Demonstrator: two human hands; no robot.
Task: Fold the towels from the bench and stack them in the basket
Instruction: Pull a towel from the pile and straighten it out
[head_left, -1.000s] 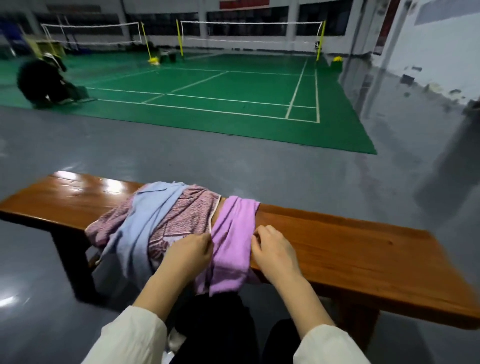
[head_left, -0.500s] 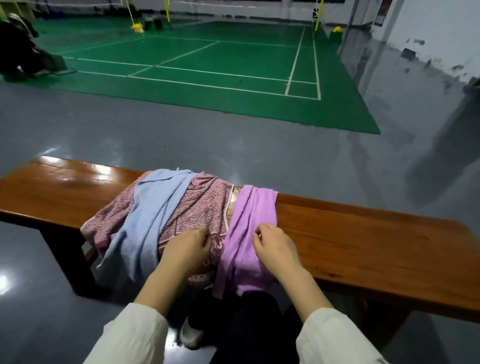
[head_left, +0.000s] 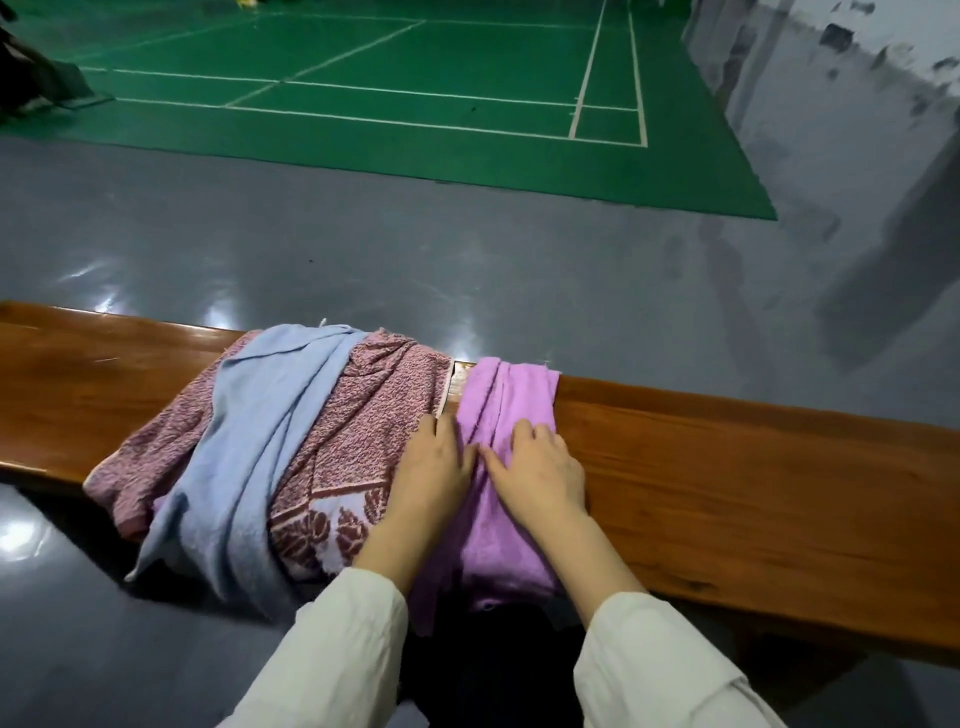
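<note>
Purple towel (head_left: 506, 405) lies across worktop (head_left: 753, 483), long axis away from me. My left hand (head_left: 434, 467) presses flat on its left edge; right hand (head_left: 540, 467) on its right, fingers bent, grip unclear.

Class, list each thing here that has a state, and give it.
purple towel: unfolded, draped over the bench.
patterned towel: unfolded, rumpled.
blue towel: unfolded, draped over the patterned towel.
left hand: pressing flat at purple towel's edge.
right hand: fingers curled, gripping purple towel.
</note>
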